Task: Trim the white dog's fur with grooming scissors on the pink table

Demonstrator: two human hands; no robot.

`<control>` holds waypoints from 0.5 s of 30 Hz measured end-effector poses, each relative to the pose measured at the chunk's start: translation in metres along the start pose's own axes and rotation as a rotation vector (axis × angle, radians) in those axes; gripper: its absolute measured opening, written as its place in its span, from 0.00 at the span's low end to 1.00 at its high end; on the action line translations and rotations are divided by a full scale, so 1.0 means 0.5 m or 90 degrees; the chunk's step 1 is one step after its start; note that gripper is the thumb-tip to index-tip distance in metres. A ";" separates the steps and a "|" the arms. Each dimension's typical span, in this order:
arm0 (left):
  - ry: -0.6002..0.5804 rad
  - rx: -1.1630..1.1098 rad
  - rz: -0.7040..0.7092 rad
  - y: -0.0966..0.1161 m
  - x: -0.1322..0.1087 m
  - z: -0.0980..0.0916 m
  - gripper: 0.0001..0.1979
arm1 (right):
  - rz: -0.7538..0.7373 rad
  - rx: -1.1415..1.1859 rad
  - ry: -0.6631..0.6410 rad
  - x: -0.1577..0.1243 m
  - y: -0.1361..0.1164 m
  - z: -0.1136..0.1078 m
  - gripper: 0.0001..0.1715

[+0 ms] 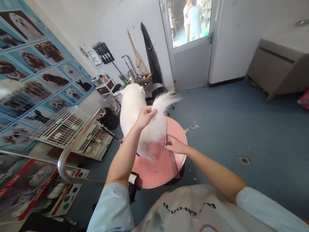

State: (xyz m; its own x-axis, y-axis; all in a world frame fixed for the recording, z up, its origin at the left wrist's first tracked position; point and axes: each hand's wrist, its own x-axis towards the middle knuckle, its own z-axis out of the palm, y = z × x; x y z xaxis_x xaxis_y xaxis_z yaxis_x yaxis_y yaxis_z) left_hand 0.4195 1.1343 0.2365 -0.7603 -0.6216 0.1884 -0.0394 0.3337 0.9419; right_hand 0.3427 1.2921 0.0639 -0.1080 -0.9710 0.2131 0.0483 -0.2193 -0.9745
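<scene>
Blue floor (212,125), pink table (157,174), white dog (131,103)

Dog posters (31,60) fill the left side. The dog stands on the round table, facing away. The left hand (145,117) has its fingers pinched on the raised tail (164,101). The right hand (176,145) has its fingers closed on the handles of the scissors (166,137), blades pointing up beside the dog.

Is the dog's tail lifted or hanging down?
Lifted: the left hand holds the tail up, and its tip fans out sideways instead of drooping.
</scene>
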 end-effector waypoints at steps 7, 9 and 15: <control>0.006 0.038 -0.023 0.001 -0.003 0.033 0.15 | 0.069 0.000 0.004 -0.023 -0.021 -0.031 0.28; 0.000 0.048 -0.035 0.002 -0.007 0.047 0.14 | 0.081 0.016 0.016 -0.033 -0.026 -0.039 0.28; -0.017 0.078 -0.041 -0.005 -0.011 0.090 0.12 | 0.081 0.045 0.005 -0.064 -0.046 -0.062 0.31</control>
State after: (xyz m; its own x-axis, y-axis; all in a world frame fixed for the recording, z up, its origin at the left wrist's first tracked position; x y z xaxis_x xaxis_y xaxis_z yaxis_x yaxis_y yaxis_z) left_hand 0.3946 1.1685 0.2205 -0.7708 -0.6258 0.1195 -0.1661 0.3785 0.9106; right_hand 0.3143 1.3312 0.0774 -0.1045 -0.9907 0.0866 0.1313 -0.1000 -0.9863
